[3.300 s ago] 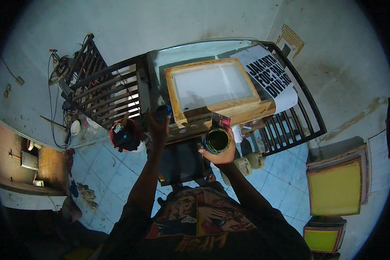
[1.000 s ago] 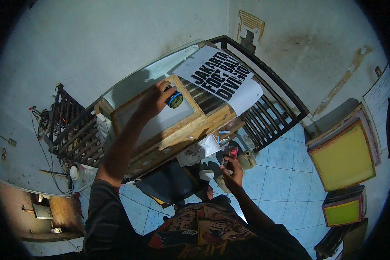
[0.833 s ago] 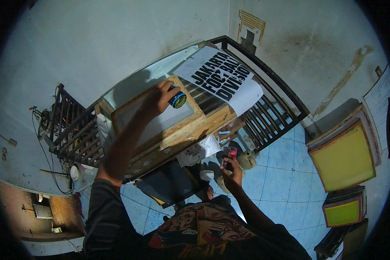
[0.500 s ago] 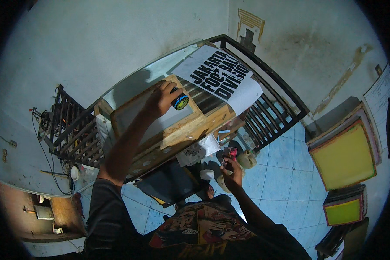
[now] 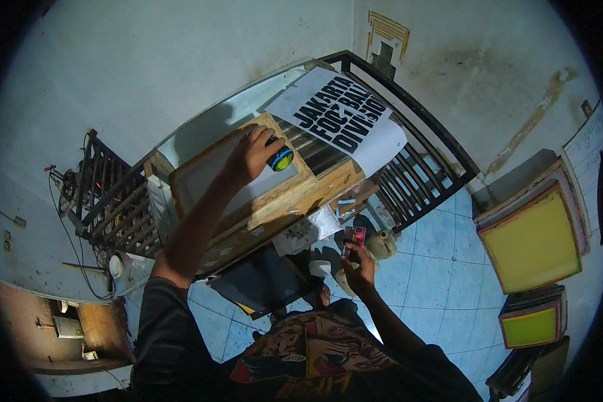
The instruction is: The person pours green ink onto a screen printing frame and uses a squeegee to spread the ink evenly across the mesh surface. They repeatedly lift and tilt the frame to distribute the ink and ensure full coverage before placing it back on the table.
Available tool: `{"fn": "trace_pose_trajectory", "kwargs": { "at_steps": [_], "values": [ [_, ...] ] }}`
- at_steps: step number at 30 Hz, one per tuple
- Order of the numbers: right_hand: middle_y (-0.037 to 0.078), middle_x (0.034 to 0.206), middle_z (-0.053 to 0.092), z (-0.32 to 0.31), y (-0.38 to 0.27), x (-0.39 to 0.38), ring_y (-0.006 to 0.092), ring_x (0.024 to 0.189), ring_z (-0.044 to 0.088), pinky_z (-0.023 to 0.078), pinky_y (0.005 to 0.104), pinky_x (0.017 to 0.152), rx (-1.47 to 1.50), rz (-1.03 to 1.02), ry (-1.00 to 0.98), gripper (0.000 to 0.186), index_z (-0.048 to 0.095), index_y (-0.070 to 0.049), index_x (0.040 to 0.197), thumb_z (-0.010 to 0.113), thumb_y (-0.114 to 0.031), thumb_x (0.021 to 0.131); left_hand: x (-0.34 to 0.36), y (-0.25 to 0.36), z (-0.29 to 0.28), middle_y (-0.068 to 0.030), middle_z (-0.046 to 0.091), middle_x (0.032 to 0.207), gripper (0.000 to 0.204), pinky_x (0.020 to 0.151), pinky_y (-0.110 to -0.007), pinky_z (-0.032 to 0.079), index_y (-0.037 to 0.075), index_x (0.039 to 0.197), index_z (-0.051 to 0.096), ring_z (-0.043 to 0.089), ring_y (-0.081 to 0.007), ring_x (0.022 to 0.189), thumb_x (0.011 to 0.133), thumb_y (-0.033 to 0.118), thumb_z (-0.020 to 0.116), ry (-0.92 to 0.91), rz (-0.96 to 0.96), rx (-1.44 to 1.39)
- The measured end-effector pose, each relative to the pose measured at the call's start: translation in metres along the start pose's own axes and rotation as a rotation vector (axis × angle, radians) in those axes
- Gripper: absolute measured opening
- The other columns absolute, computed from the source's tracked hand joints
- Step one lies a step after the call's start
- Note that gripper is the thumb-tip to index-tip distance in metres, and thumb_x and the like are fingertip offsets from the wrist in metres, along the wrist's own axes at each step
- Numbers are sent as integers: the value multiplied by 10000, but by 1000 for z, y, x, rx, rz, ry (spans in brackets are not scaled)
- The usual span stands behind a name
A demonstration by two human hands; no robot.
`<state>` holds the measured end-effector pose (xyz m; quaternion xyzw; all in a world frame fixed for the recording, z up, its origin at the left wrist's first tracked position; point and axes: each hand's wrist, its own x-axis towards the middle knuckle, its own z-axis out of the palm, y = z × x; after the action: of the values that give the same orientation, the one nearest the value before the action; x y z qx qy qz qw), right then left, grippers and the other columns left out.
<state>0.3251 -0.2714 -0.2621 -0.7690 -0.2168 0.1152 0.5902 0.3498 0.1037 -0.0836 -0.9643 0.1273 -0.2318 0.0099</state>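
Observation:
Over the wooden-framed screen point(image 5: 211, 175), my left hand point(image 5: 250, 155) is closed round a small dark cylinder point(image 5: 281, 158). A blue ring and a yellow-green round end show on the cylinder, but its exact kind is unclear. Whether it touches the screen I cannot tell. Lower and to the right, apart from the table, my right hand point(image 5: 360, 268) grips a small flat pink-red packet point(image 5: 355, 236) between thumb and fingers. A white sheet with bold black lettering point(image 5: 338, 110) lies beyond the frame, its near right corner curling over the edge.
Black metal railings point(image 5: 415, 177) border the table on the right, and more slatted metal point(image 5: 117, 201) stands at left. Several yellow framed screens point(image 5: 532, 241) lean at the right wall. Below the table are a dark panel point(image 5: 258, 281) and a pale jug point(image 5: 382, 246).
The cylinder in my left hand has tilted a little, so its yellow-green end shows slightly differently. My right hand and the packet have hardly moved.

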Motion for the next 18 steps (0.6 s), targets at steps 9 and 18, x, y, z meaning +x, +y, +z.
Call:
{"fn": "trace_pose_trajectory", "kwargs": {
  "at_steps": [9,18],
  "values": [
    [84,965,628,1,1,3,170,904,656,505,306,812,-14,-14,0,381,600,-49,1171,705,2,808,1,-4,4,-179,539,1245,554,1022,-425,422,62,1192,623,481,-363,1226,654,-64,658,18,9,61],
    [92,969,631,0,0,8,176,893,659,501,307,815,-44,4,-9,377,606,-41,1167,709,-18,805,-1,-8,7,-180,566,1205,471,1004,-434,431,64,1159,648,504,-355,1196,698,-30,637,88,43,59]
  ]
}}
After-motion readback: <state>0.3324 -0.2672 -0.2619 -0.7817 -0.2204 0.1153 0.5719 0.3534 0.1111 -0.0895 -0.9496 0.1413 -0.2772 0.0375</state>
